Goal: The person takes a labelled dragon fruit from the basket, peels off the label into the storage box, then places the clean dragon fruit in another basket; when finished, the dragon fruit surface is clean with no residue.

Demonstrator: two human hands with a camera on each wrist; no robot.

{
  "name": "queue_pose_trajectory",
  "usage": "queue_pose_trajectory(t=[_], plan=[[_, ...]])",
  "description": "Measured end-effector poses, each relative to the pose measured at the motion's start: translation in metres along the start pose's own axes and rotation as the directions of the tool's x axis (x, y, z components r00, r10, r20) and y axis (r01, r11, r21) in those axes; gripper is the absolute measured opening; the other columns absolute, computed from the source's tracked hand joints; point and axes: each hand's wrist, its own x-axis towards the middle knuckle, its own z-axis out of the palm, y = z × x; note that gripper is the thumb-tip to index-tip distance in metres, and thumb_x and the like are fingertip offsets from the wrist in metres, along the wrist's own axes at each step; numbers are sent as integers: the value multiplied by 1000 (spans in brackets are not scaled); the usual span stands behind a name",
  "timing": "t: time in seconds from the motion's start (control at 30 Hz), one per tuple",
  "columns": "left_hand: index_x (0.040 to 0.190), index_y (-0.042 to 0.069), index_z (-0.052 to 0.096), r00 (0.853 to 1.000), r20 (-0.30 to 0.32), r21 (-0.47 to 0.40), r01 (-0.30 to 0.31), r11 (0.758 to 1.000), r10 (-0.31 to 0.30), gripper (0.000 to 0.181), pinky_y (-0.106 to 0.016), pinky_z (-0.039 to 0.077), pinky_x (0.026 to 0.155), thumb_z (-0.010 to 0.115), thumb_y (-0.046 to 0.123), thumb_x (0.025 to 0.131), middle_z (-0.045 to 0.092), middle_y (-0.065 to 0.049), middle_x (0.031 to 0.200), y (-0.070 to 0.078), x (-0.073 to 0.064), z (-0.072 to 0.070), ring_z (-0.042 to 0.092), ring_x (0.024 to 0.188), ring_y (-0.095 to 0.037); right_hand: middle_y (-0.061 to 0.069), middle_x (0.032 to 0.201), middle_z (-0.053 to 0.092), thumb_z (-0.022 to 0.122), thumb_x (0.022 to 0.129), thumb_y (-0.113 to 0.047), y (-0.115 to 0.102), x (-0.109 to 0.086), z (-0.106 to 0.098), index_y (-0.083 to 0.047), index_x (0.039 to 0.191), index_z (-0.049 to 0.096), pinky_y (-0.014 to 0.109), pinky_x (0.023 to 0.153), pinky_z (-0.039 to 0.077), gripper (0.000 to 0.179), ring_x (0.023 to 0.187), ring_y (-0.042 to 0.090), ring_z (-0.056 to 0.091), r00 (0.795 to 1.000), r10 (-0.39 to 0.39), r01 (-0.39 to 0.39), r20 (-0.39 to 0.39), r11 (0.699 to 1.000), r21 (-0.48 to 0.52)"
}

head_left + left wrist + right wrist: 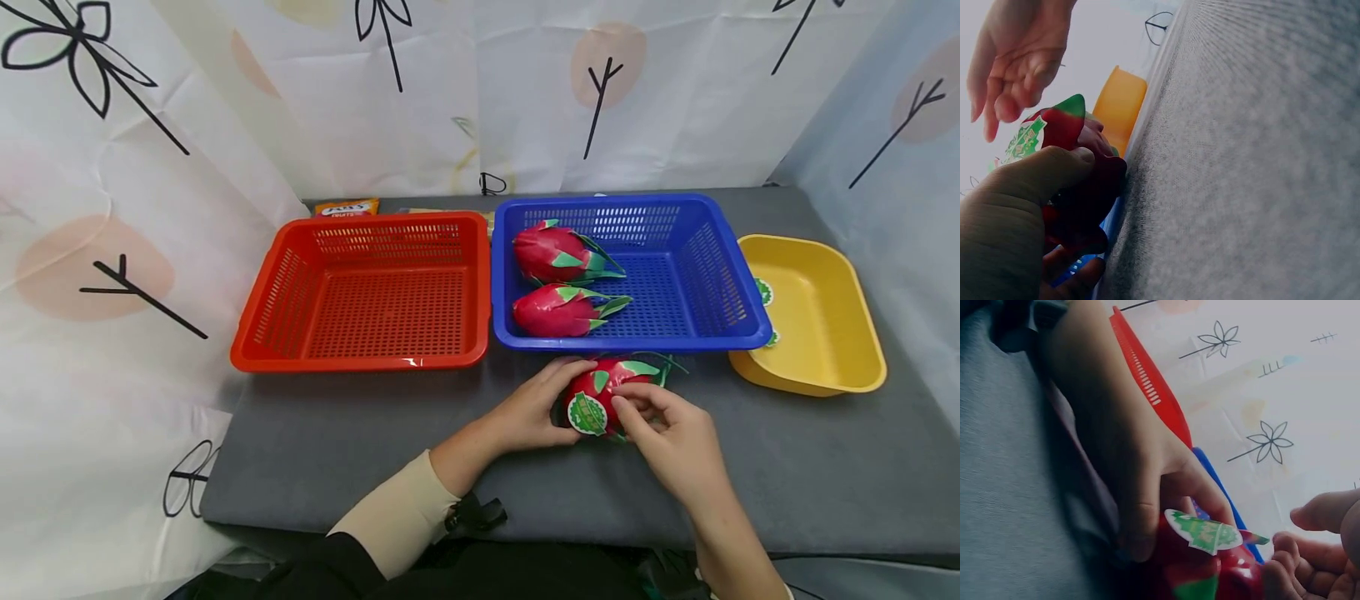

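Observation:
A red dragon fruit with green scales is held in front of the blue basket by my left hand. The left thumb and fingers curl round its left side. A round green-and-white sticker sits on the fruit; in the right wrist view the same sticker has an edge standing off the surface. My right hand hovers at the fruit's right side. In the left wrist view the right hand shows loosely bent fingers, apart from the fruit and holding nothing.
Two more dragon fruits lie in the blue basket. To its left stands a red basket. A yellow tub at right carries two green stickers on its left rim. An orange packet lies behind the red basket.

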Motion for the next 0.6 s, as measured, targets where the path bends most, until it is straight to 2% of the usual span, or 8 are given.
queue_pose_trajectory(t=[0.17, 0.3, 0.47, 0.6], plan=[[156, 11, 34, 1000, -12, -6, 1, 1000, -1, 98, -27, 38, 113, 91, 12, 77, 42, -11, 151, 0, -2, -1, 41, 137, -19, 0, 78, 66, 74, 97, -21, 4, -11, 2, -8, 105, 77, 26, 52, 47, 15, 60, 14, 57, 995, 71, -67, 67, 996, -60], [156, 11, 34, 1000, -23, -6, -13, 1000, 13, 97, -27, 38, 112, 91, 12, 77, 42, -11, 150, 1, -3, 0, 42, 136, -19, 1, 79, 68, 73, 98, -27, 4, -17, 1, -7, 107, 77, 26, 50, 42, 22, 58, 13, 53, 982, 155, -143, 107, 984, -107], [156, 10, 34, 998, -44, -11, -37, 999, 36, 98, -27, 39, 111, 91, 14, 76, 43, -12, 149, 0, -3, 0, 42, 136, -19, 3, 81, 71, 74, 97, -27, 1, -21, -2, -7, 111, 78, 28, 48, 38, 25, 55, 15, 49, 966, 227, -209, 125, 967, -144], [155, 10, 35, 998, -60, -18, -38, 999, 37, 99, -27, 40, 111, 92, 15, 75, 44, -12, 148, 1, -3, -1, 44, 135, -19, 3, 80, 69, 74, 97, -24, -1, -22, -3, -6, 114, 77, 28, 48, 38, 26, 57, 17, 50, 962, 242, -224, 124, 964, -145]])
